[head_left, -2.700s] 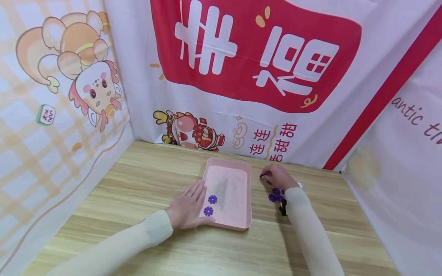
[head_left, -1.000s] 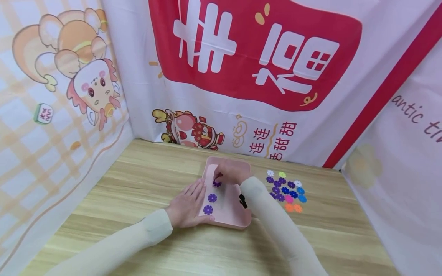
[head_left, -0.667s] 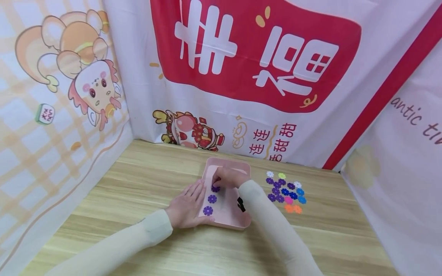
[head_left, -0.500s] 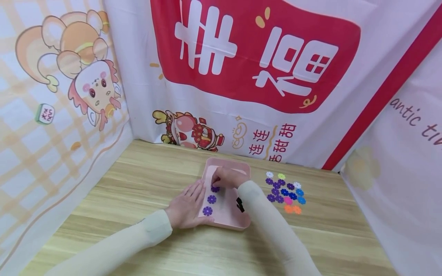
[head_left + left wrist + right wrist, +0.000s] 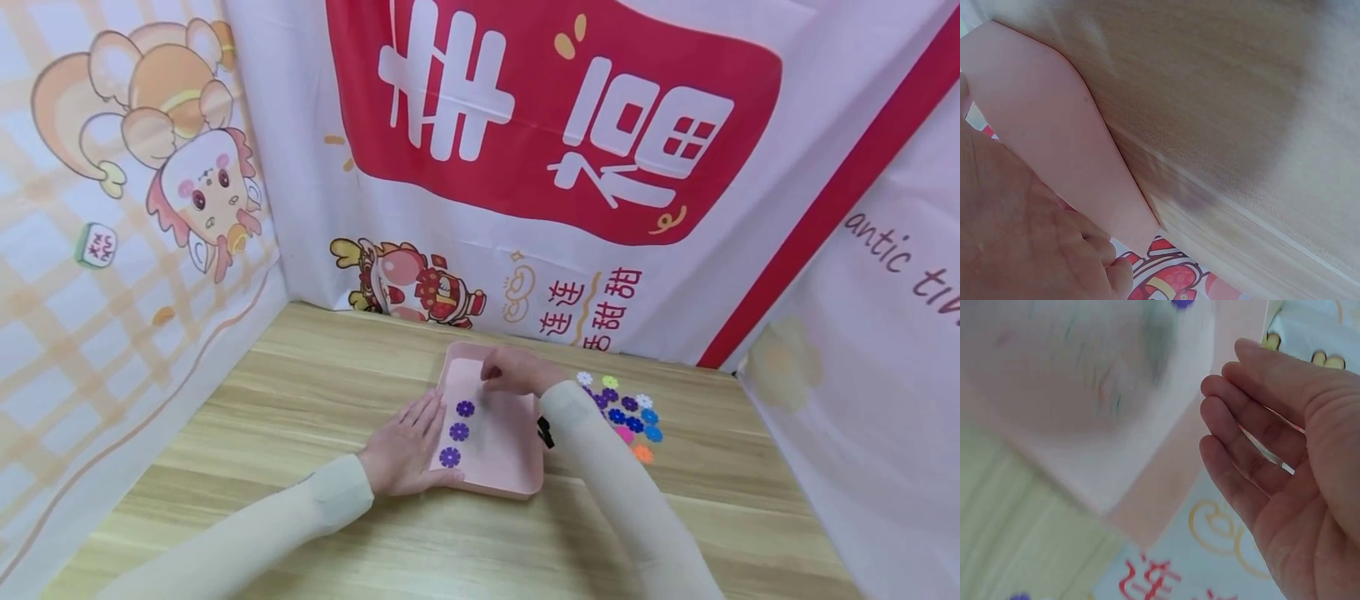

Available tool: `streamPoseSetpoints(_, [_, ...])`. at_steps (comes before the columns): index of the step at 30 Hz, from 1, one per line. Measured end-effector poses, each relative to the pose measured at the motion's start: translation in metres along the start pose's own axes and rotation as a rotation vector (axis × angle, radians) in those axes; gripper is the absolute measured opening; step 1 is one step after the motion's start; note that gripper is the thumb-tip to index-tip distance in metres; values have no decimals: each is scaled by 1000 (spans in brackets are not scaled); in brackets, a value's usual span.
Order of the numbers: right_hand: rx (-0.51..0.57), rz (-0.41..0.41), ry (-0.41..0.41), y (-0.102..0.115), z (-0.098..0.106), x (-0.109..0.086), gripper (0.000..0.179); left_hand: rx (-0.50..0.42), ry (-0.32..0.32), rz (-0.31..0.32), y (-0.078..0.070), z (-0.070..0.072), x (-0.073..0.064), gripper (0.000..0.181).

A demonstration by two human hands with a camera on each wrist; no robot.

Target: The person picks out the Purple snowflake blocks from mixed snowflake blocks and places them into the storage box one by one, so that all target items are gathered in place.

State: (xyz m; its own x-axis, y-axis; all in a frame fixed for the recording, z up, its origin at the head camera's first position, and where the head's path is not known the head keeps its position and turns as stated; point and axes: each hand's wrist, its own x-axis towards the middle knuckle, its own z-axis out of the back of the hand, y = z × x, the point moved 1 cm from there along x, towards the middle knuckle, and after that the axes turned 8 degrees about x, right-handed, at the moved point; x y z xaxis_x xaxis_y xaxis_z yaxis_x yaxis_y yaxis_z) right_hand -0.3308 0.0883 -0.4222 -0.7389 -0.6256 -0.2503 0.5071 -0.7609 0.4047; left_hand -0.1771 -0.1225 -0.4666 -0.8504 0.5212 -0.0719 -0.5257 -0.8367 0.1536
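A shallow pink tray (image 5: pixel 506 467) lies on the wooden table. Along its left side, three purple snowflake-shaped discs (image 5: pixel 459 432) form a column. My left hand (image 5: pixel 401 450) rests with straight fingers over the tray's left rim, its thumb at the near-left corner. The tray's outer wall (image 5: pixel 1054 119) runs beside that hand in the left wrist view. Above the far part of the tray is my right hand (image 5: pixel 516 372), just right of the farthest disc. In the right wrist view its fingers (image 5: pixel 1235 434) are loosely bent and hold nothing.
Several loose snowflake discs (image 5: pixel 635 424) in purple, blue, white, pink, orange and yellow-green lie on the table right of the tray, partly hidden by the right sleeve. Printed cloth (image 5: pixel 525 217) hangs at the table's back and sides.
My right hand fetched a purple disc from the right-hand pile and set it in the tray as the third in the column. It has since let go and lifted rightward. The left hand stayed put.
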Motion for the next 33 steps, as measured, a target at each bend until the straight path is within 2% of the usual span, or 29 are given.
streamPoseSetpoints(3, [32,-11,-24,-11,11,-16,23,-4,11,6,0,-1,1,115])
streamPoseSetpoints(9, [-15,-3,-75,-39,30,-49,18,-10,-9,-5,1,-1,4,115])
streamPoseSetpoints(14, [-21,20,-110,-68,35,-76,15,-24,-26,-17,4,3,4,114])
streamPoseSetpoints(19, [-22,-29,-117,-94,23,-103,19,-44,-24,-17,6,4,2,113])
streamPoseSetpoints(25, [51,-56,-133,-123,0,-133,14,-51,-35,-27,6,4,2,113])
streamPoseSetpoints(28, [73,-72,-150,-134,-11,-140,14,-57,-32,-31,5,4,2,112])
streamPoseSetpoints(33, [106,-98,-185,-139,-25,-146,18,-57,-47,-38,1,1,1,112])
